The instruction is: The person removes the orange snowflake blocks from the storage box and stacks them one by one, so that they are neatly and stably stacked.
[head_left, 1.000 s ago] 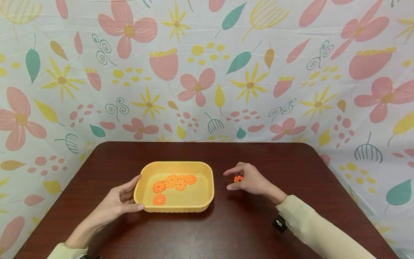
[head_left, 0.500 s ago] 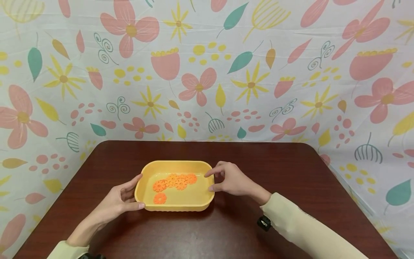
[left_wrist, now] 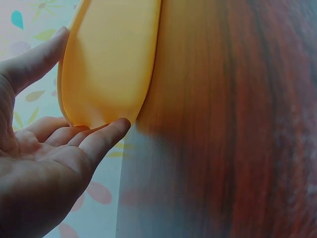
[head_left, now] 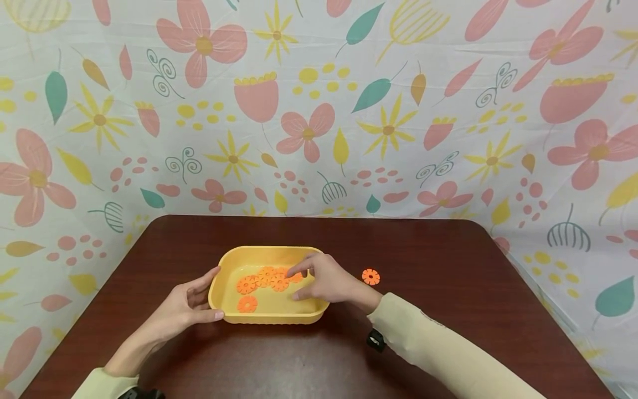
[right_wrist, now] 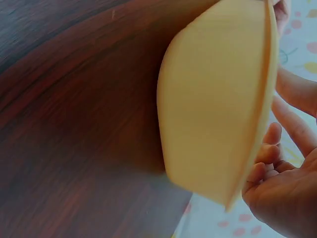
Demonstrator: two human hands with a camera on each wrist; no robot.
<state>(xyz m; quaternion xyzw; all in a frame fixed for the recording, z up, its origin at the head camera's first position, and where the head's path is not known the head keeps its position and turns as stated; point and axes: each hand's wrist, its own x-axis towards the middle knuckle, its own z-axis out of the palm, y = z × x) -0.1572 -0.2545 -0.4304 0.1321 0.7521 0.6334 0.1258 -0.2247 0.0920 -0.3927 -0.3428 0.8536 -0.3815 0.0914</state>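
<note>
My left hand [head_left: 176, 307] holds the left end of a yellow plastic tray [head_left: 274, 319], its thumb at the near corner and fingertips on the left rim. Several orange flower-shaped pieces with notched edges and a centre hole lie flat inside; one piece [head_left: 247, 304] sits apart near the front left. Over the tray's right part hovers my right hand [head_left: 329, 280], thumb and index finger spread, with no piece seen between them. It partly covers the rightmost piece. Another orange flower piece [head_left: 370, 276] lies on the table right of the tray. In the right wrist view the tray wall [right_wrist: 213, 99] hides some fingertips.
The dark brown wooden table [head_left: 423, 244] extends around the tray on all sides. A white cloth [head_left: 319, 183] printed with flowers and leaves hangs behind its far edge.
My right hand has moved left, from around the loose orange flower piece to above the tray's right part. That piece stays on the table, now uncovered. My left hand keeps its hold.
</note>
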